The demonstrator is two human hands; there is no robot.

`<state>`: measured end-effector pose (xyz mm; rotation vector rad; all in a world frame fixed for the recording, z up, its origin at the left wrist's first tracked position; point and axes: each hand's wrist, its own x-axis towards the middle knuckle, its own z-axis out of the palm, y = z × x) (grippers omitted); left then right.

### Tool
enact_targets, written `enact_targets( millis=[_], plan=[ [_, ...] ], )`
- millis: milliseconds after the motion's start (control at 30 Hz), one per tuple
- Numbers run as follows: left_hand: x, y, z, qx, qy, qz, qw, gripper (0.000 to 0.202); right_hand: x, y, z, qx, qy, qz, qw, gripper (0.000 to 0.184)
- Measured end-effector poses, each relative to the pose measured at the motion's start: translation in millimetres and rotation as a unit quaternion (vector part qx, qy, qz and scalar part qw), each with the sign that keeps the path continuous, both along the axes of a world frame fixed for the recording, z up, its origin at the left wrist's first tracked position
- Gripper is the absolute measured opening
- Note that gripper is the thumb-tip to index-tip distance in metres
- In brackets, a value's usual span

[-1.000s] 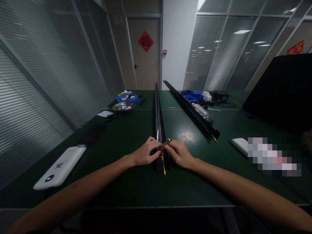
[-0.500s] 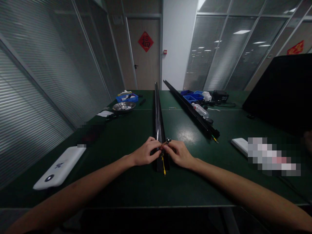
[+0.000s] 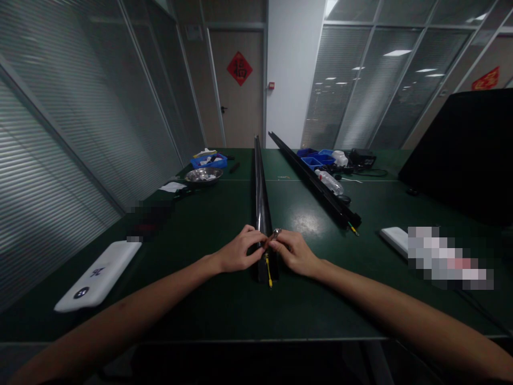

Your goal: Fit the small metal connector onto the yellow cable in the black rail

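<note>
A long black rail (image 3: 259,187) lies lengthwise down the middle of the green table (image 3: 208,299), its near end between my hands. My left hand (image 3: 236,252) is closed in a pinch against the rail's left side near that end. My right hand (image 3: 294,252) is closed on a small shiny metal part (image 3: 275,233) held over the rail. A thin yellow wire (image 3: 268,270) runs out of the rail's near end below my fingertips.
A second black rail (image 3: 316,182) lies diagonally to the right, with a plastic bottle (image 3: 329,181) and blue bins (image 3: 316,157) beyond it. A metal bowl (image 3: 203,175) and blue tray (image 3: 208,160) sit back left. A white device (image 3: 98,275) lies near left.
Both hands stay at the rail's near end. The small metal part in my right fingers has tilted slightly between frames.
</note>
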<state>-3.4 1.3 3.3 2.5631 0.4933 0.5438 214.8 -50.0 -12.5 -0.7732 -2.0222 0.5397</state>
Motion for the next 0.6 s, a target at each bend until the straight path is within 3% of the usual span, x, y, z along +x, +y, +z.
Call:
enact_targets(
  millis=[600],
  plan=[
    [0.1,-1.0,4.2,-0.017,0.004,0.004,1.0,0.018,-2.9,-5.2,3.7,0.012,-0.001,-0.036,0.999,0.025]
  ],
)
